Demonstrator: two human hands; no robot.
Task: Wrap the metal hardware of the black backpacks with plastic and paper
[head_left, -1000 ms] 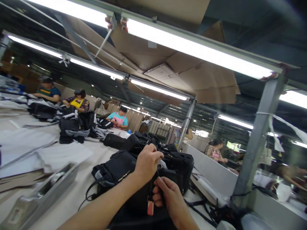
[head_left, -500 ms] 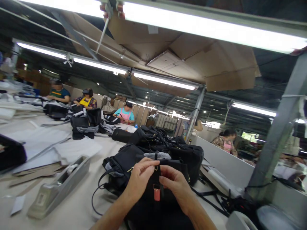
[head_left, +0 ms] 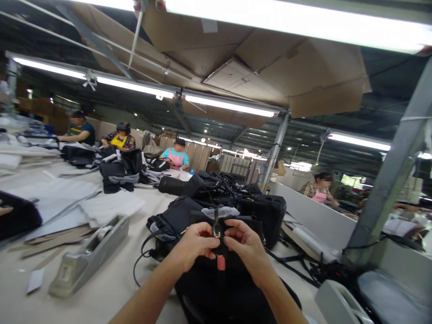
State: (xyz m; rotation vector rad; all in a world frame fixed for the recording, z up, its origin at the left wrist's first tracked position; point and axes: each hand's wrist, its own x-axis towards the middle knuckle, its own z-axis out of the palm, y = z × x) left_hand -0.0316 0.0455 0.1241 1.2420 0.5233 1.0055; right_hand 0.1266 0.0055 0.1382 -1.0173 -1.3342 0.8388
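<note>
A black bag (head_left: 216, 288) lies right in front of me, with a dark strap (head_left: 217, 219) running down its middle. On that strap sits a small gold-coloured metal fitting (head_left: 217, 234), and a pinkish-red tab (head_left: 220, 262) hangs below. My left hand (head_left: 199, 243) pinches the strap's left side by the fitting, thumb against fingers. From the right, my right hand (head_left: 243, 245) also closes thumb and fingers at the strap's edge. The fingertips cover part of the strap.
More black bags (head_left: 232, 193) are heaped behind. A grey tape dispenser (head_left: 89, 256) stands left, near paper sheets (head_left: 111, 207); another dispenser (head_left: 340, 301) is at lower right. A low partition (head_left: 313, 209) and a metal post (head_left: 391, 166) rise at right. Several people work farther off.
Both hands have shifted their hold around the fitting; the left fingers have moved off it and lower, so the gold fitting shows between the hands. The view has tilted slightly.
</note>
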